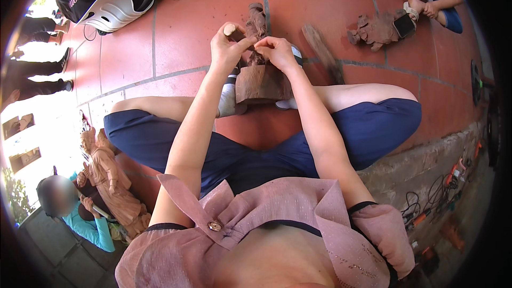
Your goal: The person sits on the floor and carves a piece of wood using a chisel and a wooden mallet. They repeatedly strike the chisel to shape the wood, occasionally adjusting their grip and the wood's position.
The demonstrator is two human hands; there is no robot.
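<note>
A small dark brown carved wooden figure [256, 18] extends away from a thick wooden block [259, 86], which sits between my feet. My left hand [228, 48] is at the figure's left side, thumb and fingers drawn together near its middle. A pale rounded end [230, 30] shows among those fingers; what it belongs to is hidden. From the right, my right hand [277, 53] pinches close to the same spot, its fingertips almost meeting the left ones. Whatever lies between the fingertips of either hand is too small to make out.
A rough wood strip [322, 50] lies right of the figure on red floor tiles [184, 37]. Beyond it, another person's hands are near a second carving [376, 29]. A tall carved statue [109, 176] and a seated person are at left. Cables [440, 189] lie at right.
</note>
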